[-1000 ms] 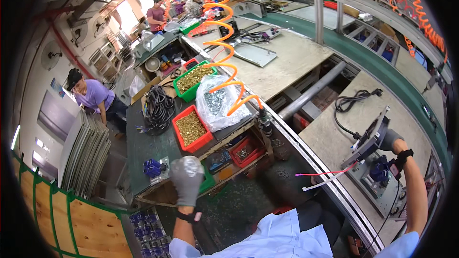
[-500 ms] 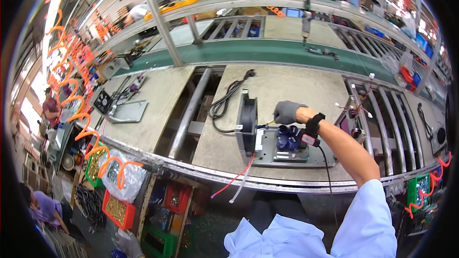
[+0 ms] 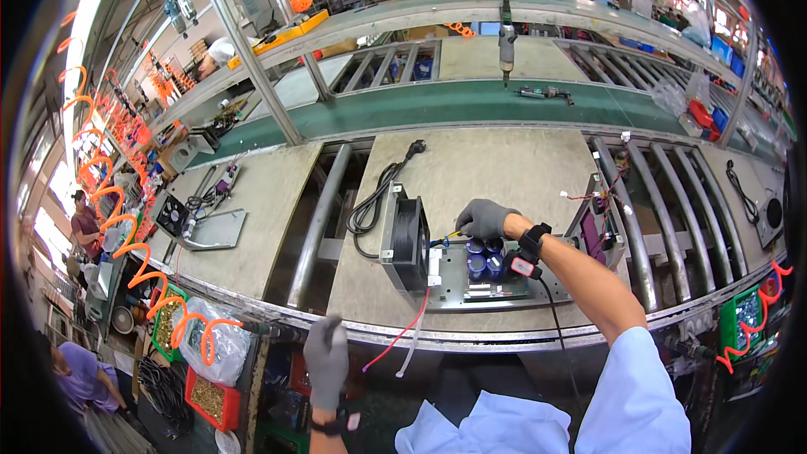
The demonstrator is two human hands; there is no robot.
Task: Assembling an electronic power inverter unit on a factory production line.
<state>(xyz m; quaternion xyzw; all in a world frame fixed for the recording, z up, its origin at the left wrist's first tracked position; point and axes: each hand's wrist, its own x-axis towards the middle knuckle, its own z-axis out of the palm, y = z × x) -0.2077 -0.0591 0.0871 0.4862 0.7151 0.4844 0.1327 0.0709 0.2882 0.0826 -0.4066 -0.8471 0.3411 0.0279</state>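
Observation:
My right hand (image 3: 483,220), in a grey glove, is closed on a thin yellow wire (image 3: 454,234) above an open metal chassis (image 3: 445,292). Beside it, blue cylindrical capacitors (image 3: 485,261) stand on a circuit board. At the chassis's left end a black fan (image 3: 409,240) is upright in its metal frame. A red wire (image 3: 399,338) and a white wire hang over the bench's front edge. My left hand (image 3: 326,361), also gloved, is raised off that edge with fingertips together; anything between them is too small to make out.
A coiled black power cord (image 3: 370,202) lies left of the chassis on the wooden board (image 3: 496,151). Metal rollers (image 3: 319,223) flank this board. A red bin of screws (image 3: 212,399) and a plastic bag (image 3: 214,328) sit lower left. An electric screwdriver (image 3: 506,46) hangs overhead.
My left hand has come up and right from beside the lower-left bins to the bench's front edge. My right hand stays at the yellow wire. The whole view has shifted slightly.

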